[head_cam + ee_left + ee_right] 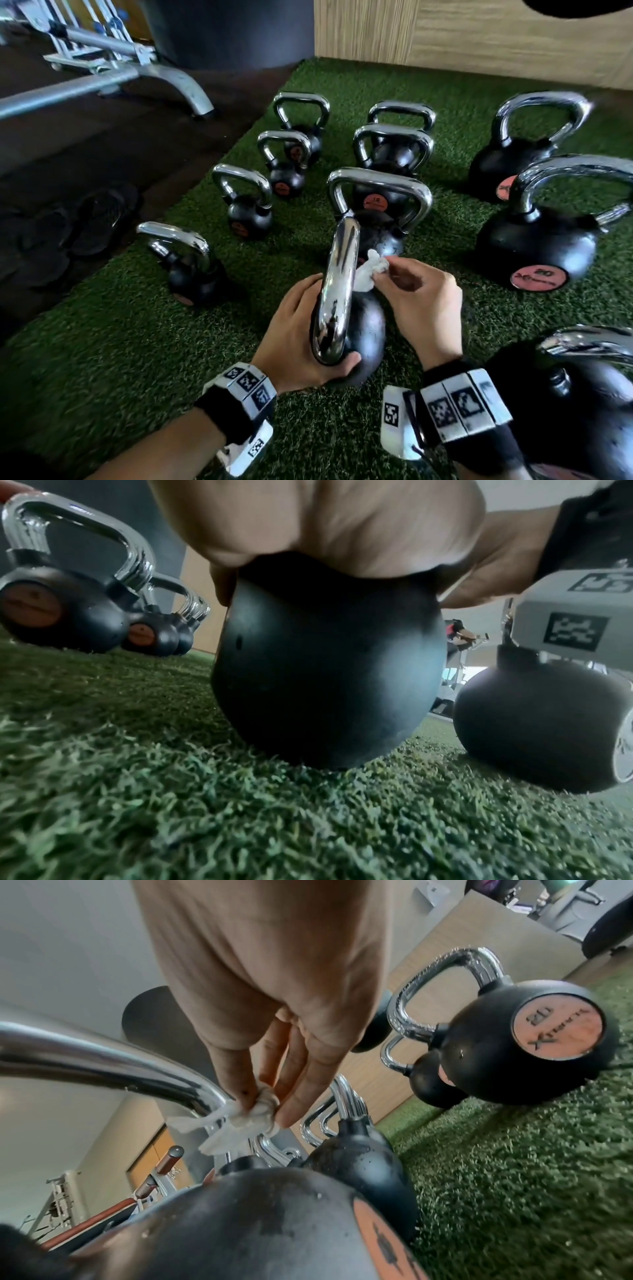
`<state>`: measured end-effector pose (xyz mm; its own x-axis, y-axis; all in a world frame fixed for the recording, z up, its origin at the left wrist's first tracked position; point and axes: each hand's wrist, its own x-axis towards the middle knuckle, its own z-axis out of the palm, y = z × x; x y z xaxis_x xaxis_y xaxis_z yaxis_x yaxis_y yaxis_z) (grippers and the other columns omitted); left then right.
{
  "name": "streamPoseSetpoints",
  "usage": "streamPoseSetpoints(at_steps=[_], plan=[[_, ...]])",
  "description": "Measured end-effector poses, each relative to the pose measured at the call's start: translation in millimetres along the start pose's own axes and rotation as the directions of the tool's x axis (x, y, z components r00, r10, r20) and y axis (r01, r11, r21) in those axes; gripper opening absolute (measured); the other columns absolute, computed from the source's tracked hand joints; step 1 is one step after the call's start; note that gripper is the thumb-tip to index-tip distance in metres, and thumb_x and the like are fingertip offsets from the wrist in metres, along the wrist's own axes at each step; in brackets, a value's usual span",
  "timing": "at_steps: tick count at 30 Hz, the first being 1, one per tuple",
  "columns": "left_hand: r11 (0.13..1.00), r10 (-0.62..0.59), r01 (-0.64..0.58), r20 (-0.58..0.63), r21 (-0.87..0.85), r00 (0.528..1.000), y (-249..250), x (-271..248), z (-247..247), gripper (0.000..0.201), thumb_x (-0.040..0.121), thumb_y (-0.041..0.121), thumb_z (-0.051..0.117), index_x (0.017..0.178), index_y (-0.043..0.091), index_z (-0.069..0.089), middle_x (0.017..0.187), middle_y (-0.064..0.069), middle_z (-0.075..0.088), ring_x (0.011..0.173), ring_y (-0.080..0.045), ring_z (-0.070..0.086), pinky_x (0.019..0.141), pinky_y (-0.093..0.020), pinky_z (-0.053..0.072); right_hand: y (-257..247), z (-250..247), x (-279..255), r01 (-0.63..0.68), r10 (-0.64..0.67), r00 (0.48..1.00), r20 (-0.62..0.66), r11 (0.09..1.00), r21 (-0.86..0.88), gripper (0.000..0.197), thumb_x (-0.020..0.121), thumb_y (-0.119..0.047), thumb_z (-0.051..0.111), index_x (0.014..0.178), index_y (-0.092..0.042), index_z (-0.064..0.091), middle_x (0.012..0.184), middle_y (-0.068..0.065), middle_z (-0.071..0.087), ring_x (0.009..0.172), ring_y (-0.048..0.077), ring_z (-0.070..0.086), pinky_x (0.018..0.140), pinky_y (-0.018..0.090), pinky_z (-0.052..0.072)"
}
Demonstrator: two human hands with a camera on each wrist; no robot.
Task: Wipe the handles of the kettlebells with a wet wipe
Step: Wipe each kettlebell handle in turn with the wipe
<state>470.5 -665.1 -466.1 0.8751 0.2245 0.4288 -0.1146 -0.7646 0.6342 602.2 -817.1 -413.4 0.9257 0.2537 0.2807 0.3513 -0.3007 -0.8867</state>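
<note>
I am midway through wiping one black round kettlebell [363, 329] with a polished chrome loop handle [337, 291], which sits on the green artificial turf [137, 342] directly under my hands. My left hand [294, 335] steadies it: the palm lies against the near left side of the handle and the thumb curls round the handle's near base onto the ball. From the left wrist view I can only see the palm pressed on the top of the ball, so how the other fingers lie I cannot tell. My right hand [421, 301] pinches a crumpled white wet wipe [368, 274] between thumb and fingertips, pressed against the right side of the handle just ahead of my left hand. The right wrist view shows the wipe touching the chrome where the bar bends down.

I judge this handle only partly done. The next move calls for sliding the wipe along the bar and over the far bend while the left hand keeps the ball from rolling. Other chrome-handled kettlebells [246, 205] stand beyond and to both sides, awaiting their turn.
</note>
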Motion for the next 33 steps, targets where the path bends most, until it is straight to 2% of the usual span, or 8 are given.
streamPoseSetpoints(at_steps=[5, 8, 13, 18, 21, 25, 30, 33], plan=[[0.974, -0.057, 0.106, 0.239, -0.199, 0.969, -16, 13, -24, 0.093, 0.061, 0.044, 0.095, 0.138, 0.033, 0.045, 0.138, -0.001, 0.060, 0.134, -0.016, 0.055, 0.114, -0.040, 0.045, 1, 19, -1, -0.053, 0.057, 0.997, 0.060, 0.996, -0.067, 0.029, 0.079, -0.027, 0.083, 0.106, -0.017, 0.079, 0.105, -0.006, 0.077, 0.088, -0.003, 0.067, 0.086, 0.011, 0.049], [0.979, -0.035, 0.085, 0.258, -0.186, 0.966, -23, 16, -25, 0.099, 0.059, 0.035, 0.097, 0.143, 0.019, 0.047, 0.142, -0.004, 0.057, 0.136, -0.018, 0.054, 0.116, -0.038, 0.043, 2, 27, -4, -0.093, 0.096, 0.995, 0.022, 0.991, -0.094, 0.027, 0.082, -0.027, 0.081, 0.108, -0.018, 0.079, 0.106, -0.004, 0.077, 0.090, -0.001, 0.065, 0.086, 0.013, 0.045], [0.971, -0.042, 0.098, 0.246, -0.219, 0.968, -23, 13, -20, 0.104, 0.062, 0.042, 0.092, 0.148, 0.006, 0.045, 0.148, -0.009, 0.053, 0.141, -0.022, 0.050, 0.118, -0.044, 0.040, -7, 31, 1, -0.123, 0.119, 0.992, -0.048, 0.990, -0.073, 0.023, 0.087, -0.022, 0.077, 0.110, -0.020, 0.078, 0.106, -0.003, 0.077, 0.097, 0.010, 0.071, 0.092, 0.026, 0.054], [0.979, -0.009, 0.053, 0.218, -0.197, 0.976, -28, 11, -15, 0.103, 0.065, 0.052, 0.083, 0.149, 0.006, 0.043, 0.150, -0.010, 0.049, 0.143, -0.025, 0.047, 0.118, -0.046, 0.040, -18, 23, 12, 0.091, -0.095, 0.992, -0.088, 0.994, -0.054, 0.026, 0.083, -0.019, 0.080, 0.109, -0.014, 0.077, 0.098, -0.013, 0.071, 0.086, 0.001, 0.066, 0.078, 0.009, 0.049], [0.980, 0.012, 0.028, 0.195, -0.198, 0.981, -37, 10, -11, 0.103, 0.066, 0.053, 0.084, 0.150, 0.011, 0.043, 0.151, -0.008, 0.047, 0.143, -0.023, 0.046, 0.118, -0.046, 0.040, -14, 20, 15, 0.083, -0.084, 0.996, -0.038, 0.996, -0.038, 0.027, 0.084, -0.017, 0.079, 0.110, -0.014, 0.077, 0.103, -0.007, 0.075, 0.089, -0.001, 0.065, 0.081, -0.001, 0.044], [0.986, 0.027, 0.005, 0.193, -0.165, 0.981, -46, 9, -6, 0.105, 0.066, 0.059, 0.085, 0.153, 0.024, 0.037, 0.153, 0.000, 0.045, 0.144, -0.018, 0.044, 0.120, -0.039, 0.037, -21, 16, 23, 0.098, -0.098, 0.995, -0.009, 0.995, -0.035, 0.027, 0.085, -0.007, 0.076, 0.112, -0.013, 0.076, 0.111, 0.002, 0.076, 0.103, 0.008, 0.068, 0.095, 0.023, 0.052], [0.991, 0.027, -0.001, 0.188, -0.137, 0.982, -52, 7, -3, 0.102, 0.067, 0.065, 0.082, 0.152, 0.040, 0.033, 0.152, 0.005, 0.046, 0.144, -0.015, 0.043, 0.121, -0.029, 0.034, -44, 7, 10, 0.423, -0.423, 0.905, -0.045, 0.906, -0.028, 0.031, 0.082, 0.005, 0.074, 0.110, -0.010, 0.078, 0.107, -0.003, 0.074, 0.097, 0.005, 0.069, 0.090, 0.014, 0.052], [0.992, 0.014, 0.009, 0.184, -0.124, 0.983, -52, 5, -2, 0.102, 0.065, 0.065, 0.082, 0.151, 0.044, 0.031, 0.150, 0.006, 0.048, 0.143, -0.010, 0.044, 0.120, -0.026, 0.034, -51, 1, 0, 0.522, -0.521, 0.853, 0.036, 0.852, -0.027, 0.030, 0.082, 0.006, 0.076, 0.107, -0.011, 0.078, 0.109, -0.004, 0.072, 0.103, 0.012, 0.069, 0.093, 0.027, 0.055]])
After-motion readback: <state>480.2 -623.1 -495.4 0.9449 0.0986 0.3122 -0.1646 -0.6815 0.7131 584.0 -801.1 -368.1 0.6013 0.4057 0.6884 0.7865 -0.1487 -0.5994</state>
